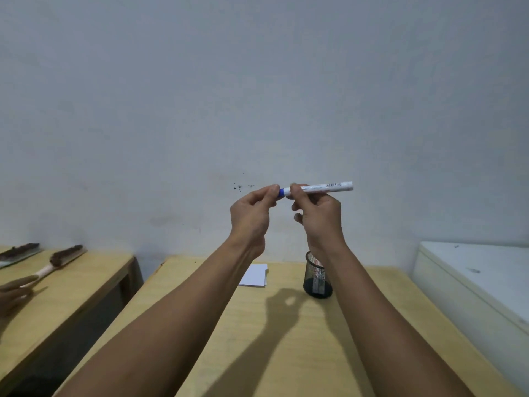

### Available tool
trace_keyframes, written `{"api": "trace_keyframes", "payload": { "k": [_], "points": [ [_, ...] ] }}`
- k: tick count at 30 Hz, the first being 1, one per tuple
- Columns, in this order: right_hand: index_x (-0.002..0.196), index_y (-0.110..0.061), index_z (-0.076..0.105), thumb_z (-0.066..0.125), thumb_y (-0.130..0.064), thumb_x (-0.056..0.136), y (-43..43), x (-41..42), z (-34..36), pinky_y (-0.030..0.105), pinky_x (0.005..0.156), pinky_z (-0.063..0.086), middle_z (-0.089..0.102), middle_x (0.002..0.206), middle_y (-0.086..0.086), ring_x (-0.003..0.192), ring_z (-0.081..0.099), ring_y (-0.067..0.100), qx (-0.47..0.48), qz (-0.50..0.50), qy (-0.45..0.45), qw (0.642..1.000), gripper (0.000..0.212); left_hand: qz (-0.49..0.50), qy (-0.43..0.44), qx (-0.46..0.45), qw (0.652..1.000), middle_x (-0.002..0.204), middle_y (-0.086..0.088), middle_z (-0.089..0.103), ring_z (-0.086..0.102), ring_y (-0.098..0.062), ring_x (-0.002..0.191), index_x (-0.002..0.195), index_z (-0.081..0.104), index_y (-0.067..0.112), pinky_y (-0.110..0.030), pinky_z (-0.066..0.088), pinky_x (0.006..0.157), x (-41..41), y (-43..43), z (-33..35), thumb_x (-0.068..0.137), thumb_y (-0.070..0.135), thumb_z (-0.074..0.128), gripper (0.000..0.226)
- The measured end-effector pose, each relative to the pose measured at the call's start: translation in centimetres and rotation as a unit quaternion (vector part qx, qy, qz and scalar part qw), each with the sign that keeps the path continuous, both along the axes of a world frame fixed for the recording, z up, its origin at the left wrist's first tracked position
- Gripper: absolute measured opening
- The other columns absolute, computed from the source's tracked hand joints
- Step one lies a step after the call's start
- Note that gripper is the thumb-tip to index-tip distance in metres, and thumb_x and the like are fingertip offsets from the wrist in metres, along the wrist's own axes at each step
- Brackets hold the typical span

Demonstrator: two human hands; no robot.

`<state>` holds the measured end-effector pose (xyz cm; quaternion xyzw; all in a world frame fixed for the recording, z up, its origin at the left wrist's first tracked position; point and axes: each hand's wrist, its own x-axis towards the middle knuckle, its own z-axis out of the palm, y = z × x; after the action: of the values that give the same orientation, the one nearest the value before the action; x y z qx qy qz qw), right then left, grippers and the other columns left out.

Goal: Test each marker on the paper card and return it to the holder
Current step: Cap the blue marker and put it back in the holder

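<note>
The right hand [317, 213] is holding the marker [320, 187] level, its grip clamped near the blue end, barrel pointing to 3 o'clock. The left hand [253, 213] is pinching the cap [280, 192]. The holder [316, 277] and card [254, 275] are sitting on the bench [257, 339] at 6 o'clock.

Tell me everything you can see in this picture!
marker: 1, white with blue cap, held up in front of the wall
holder: 1, black mesh, on the middle table, markers inside
card: 1, white, on the table left of the holder
table: 1, light wood, middle
side table: 1, light wood, left
brushes: 2, dark bristles, on the side table
cabinet: 1, white, right
other hand: 1, left edge, someone else's
left hand: 1, pinching the cap
right hand: 1, grip on the marker's barrel
</note>
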<state>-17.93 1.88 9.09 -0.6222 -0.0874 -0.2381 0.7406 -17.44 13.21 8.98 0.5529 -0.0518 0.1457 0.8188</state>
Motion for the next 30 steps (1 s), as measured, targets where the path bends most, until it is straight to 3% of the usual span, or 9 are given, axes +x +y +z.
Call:
{"api": "trace_keyframes", "payload": {
  "k": [3,5,7,9,14,19,22,26,30],
  "points": [
    [0.104,-0.020,0.074,0.076,-0.033,0.089,-0.9,0.0,0.6,0.030,0.070,0.049,0.077,0.092,-0.003,0.080,0.063,0.012,0.016,0.022,0.034,0.999,0.019,0.027,-0.030,0.016,0.999,0.090,0.003,0.075,0.060,-0.011,0.080,0.094,0.077,0.017,-0.020,0.046,0.071,0.1,-0.3,0.6,0.089,0.023,0.074,0.009],
    [0.124,-0.019,0.064,0.080,-0.036,0.084,-2.2,0.5,1.0,0.033,0.073,0.051,0.071,0.104,0.000,0.087,0.062,0.014,0.066,0.013,0.052,0.996,0.046,0.060,-0.061,0.022,0.996,0.085,0.003,0.074,0.059,-0.006,0.073,0.094,0.078,0.016,-0.011,0.048,0.064,0.7,-0.4,1.3,0.089,0.022,0.075,0.008],
    [0.136,-0.022,0.053,0.082,-0.039,0.082,-3.9,1.0,0.9,0.035,0.079,0.053,0.062,0.111,-0.001,0.090,0.060,0.011,0.048,-0.068,0.041,0.996,0.064,0.087,-0.106,0.043,0.990,0.080,0.006,0.074,0.065,0.000,0.071,0.096,0.078,0.010,-0.009,0.049,0.068,1.6,-0.4,2.0,0.087,0.017,0.076,0.011],
    [0.135,-0.026,0.055,0.082,-0.039,0.083,-5.9,1.4,0.3,0.029,0.081,0.053,0.060,0.114,-0.005,0.096,0.059,0.009,-0.068,-0.144,0.000,0.987,0.060,0.090,-0.144,0.093,0.981,0.082,0.004,0.077,0.072,-0.001,0.078,0.097,0.078,0.007,-0.015,0.054,0.076,2.6,-0.6,2.3,0.086,0.015,0.078,0.014],
    [0.106,-0.020,0.074,0.080,-0.026,0.086,-8.7,2.4,-1.2,0.021,0.071,0.049,0.073,0.094,-0.006,0.088,0.067,0.013,-0.307,-0.112,-0.022,0.945,0.022,0.092,-0.152,0.278,0.944,0.087,0.006,0.079,0.074,-0.008,0.086,0.096,0.080,0.021,-0.041,0.059,0.087,5.8,-2.9,1.6,0.081,0.035,0.080,0.021],
    [0.100,-0.017,0.073,0.078,-0.018,0.086,-10.3,4.7,-3.2,0.007,0.060,0.047,0.074,0.089,-0.004,0.073,0.065,-0.004,-0.327,-0.115,0.011,0.938,0.015,0.040,-0.143,0.331,0.932,0.085,0.005,0.079,0.074,-0.010,0.086,0.095,0.080,0.023,-0.046,0.058,0.087,8.3,-6.1,0.5,0.076,0.044,0.081,0.029],
    [0.114,-0.018,0.063,0.074,-0.011,0.088,-11.2,6.2,-4.6,0.004,0.062,0.046,0.073,0.085,-0.003,0.071,0.065,-0.003,-0.307,-0.128,0.018,0.943,0.029,0.038,-0.130,0.375,0.917,0.097,0.005,0.079,0.072,-0.014,0.093,0.113,0.074,0.025,-0.050,0.054,0.091,10.0,-8.0,-0.6,0.079,0.060,0.070,0.049],
    [0.144,-0.034,0.042,0.069,-0.018,0.094,-12.8,8.1,-7.0,0.007,0.062,0.048,0.071,0.086,-0.002,0.079,0.066,0.003,-0.334,-0.136,0.025,0.932,0.059,0.061,-0.109,0.509,0.852,0.108,0.011,0.075,0.067,-0.011,0.100,0.117,0.070,0.030,-0.047,0.044,0.094,13.3,-9.4,-3.5,0.091,0.057,0.058,0.039],
    [0.151,-0.044,0.033,0.065,-0.016,0.097,-14.1,10.1,-9.2,0.011,0.063,0.049,0.067,0.083,-0.004,0.077,0.067,0.007,-0.361,-0.123,0.040,0.924,0.069,0.052,-0.078,0.639,0.764,0.124,0.012,0.069,0.051,-0.018,0.123,0.121,0.067,0.034,-0.042,0.027,0.088,15.5,-10.3,-6.2,0.099,0.048,0.051,0.031]
  ]
}}
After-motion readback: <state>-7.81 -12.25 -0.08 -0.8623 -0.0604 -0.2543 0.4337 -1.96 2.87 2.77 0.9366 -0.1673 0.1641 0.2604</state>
